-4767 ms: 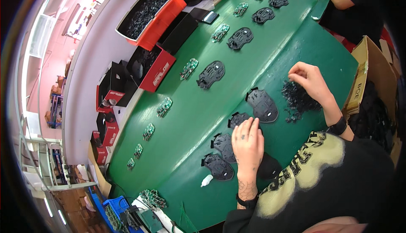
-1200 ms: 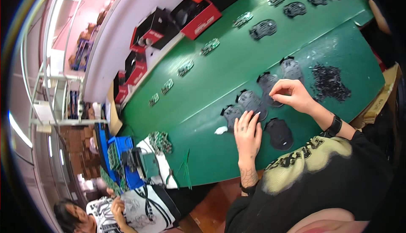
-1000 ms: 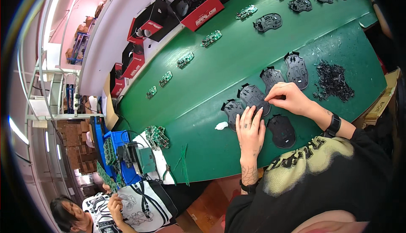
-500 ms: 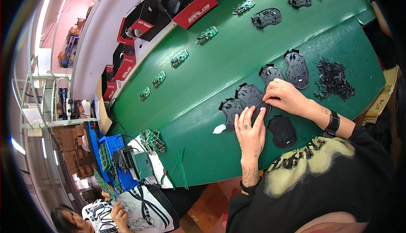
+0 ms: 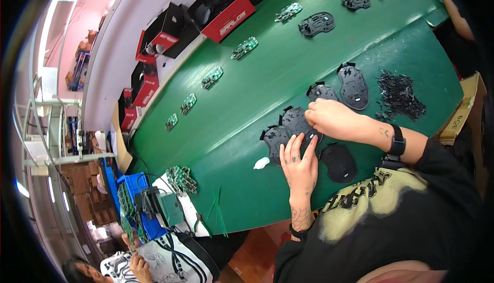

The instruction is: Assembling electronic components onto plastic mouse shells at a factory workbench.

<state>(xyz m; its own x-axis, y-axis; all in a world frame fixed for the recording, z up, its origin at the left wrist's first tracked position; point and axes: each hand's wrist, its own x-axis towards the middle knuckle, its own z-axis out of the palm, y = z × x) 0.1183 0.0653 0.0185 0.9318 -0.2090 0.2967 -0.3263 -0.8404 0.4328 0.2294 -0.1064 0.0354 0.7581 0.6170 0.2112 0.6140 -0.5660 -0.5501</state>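
Note:
My left hand [image 5: 299,166] lies with its fingers stretched out over the near ends of two black plastic mouse bases. One is the left mouse base [image 5: 275,138], the other the middle mouse base [image 5: 293,119]. Over the right edge of the middle one, my right hand [image 5: 334,119] is closed with its fingertips pressed together; whatever they hold is hidden. Partly behind that hand is another mouse base [image 5: 321,90], and beyond it lies a further mouse base [image 5: 354,88]. A smooth dark mouse base [image 5: 338,163] rests nearest my body, between my forearms.
A pile of small black parts [image 5: 400,95] lies at the right. A small white bottle [image 5: 261,163] is beside my left hand. Green circuit boards [image 5: 211,78] line the far side of the green table [image 5: 231,129]. A co-worker's hand [image 5: 139,266] shows at lower left.
The whole view has shifted slightly left. My right hand has rolled over the middle mouse base, its fingers curling further under. My left hand keeps nearly the same place on the bases.

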